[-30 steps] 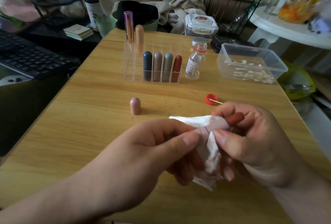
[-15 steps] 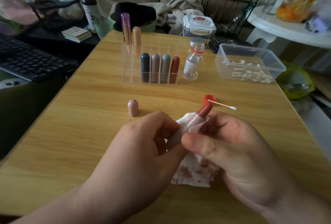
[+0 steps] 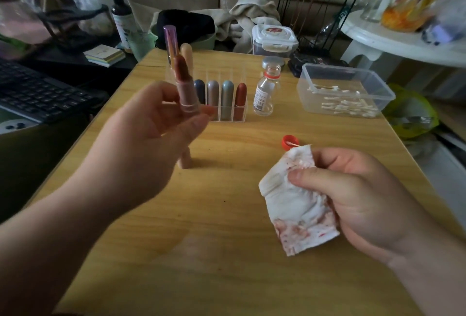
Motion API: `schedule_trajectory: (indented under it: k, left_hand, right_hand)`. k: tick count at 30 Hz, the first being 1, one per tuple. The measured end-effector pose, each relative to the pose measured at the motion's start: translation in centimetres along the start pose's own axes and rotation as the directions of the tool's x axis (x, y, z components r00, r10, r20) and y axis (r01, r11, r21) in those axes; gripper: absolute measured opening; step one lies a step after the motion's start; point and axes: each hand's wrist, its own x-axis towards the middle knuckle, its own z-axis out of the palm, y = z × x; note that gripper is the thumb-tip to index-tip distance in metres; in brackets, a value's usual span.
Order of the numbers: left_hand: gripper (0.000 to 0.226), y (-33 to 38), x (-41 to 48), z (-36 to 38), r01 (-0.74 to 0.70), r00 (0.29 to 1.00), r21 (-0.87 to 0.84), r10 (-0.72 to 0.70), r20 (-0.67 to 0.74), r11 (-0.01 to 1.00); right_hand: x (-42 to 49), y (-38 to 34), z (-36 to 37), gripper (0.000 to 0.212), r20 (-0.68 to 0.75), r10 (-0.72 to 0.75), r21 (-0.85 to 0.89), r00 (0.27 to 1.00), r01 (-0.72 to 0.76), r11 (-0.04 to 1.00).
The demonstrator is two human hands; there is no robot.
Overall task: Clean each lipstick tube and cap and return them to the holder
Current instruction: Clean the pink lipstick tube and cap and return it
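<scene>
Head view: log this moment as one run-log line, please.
left hand: holds uncapped lipstick tube upright | right hand: grips stained tissue | pink cap: on table, off tube | holder: tube not yet returned

Dim, flat daylight. The brightest spot is the white side table, far right of the lipstick holder; the keyboard left of it sinks into shade. Nearer than the holder, the left hand and its lipstick tube are motion-blurred. Edges bow.
</scene>
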Motion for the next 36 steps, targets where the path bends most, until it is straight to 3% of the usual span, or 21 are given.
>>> schedule_trajectory:
  k: [5,9,13,17,29,31,36]
  left_hand:
    - [0.020,-1.2,1.2,0.9,-0.003,0.999,0.248,-0.005,0.034,0.969]
    - [0.022,-1.8,1.6,1.8,-0.020,0.997,0.346,-0.008,0.079,0.938]
    - [0.023,-2.8,1.8,2.1,0.004,0.993,0.384,-0.048,0.105,0.923]
    - [0.021,-3.2,1.8,2.4,0.047,0.991,0.403,-0.092,0.093,0.914]
    - [0.023,-3.1,1.7,2.8,0.085,0.991,0.403,-0.118,0.056,0.911]
    - [0.030,-3.2,1.7,2.8,0.098,0.989,0.403,-0.136,0.066,0.910]
    - [0.070,-3.1,1.5,1.8,0.138,0.971,0.428,-0.207,0.119,0.893]
  right_hand:
    - [0.1,0.4,0.2,0.033,0.004,-0.003,-0.082,1.000,0.003,0.997]
    - [0.3,0.6,0.3,0.042,0.018,0.009,-0.098,1.000,-0.007,0.995]
    - [0.4,0.7,-0.1,0.034,0.006,0.001,-0.111,1.000,-0.001,0.994]
    - [0.4,0.7,-0.4,0.008,-0.005,-0.008,-0.097,1.000,0.008,0.995]
    - [0.4,0.8,-0.1,0.011,-0.074,-0.075,-0.120,0.994,0.066,0.991]
    - [0.3,0.8,-0.1,0.011,-0.073,-0.084,-0.128,0.994,0.074,0.989]
    - [0.3,0.7,-0.1,0.010,-0.085,-0.090,-0.134,0.992,0.078,0.988]
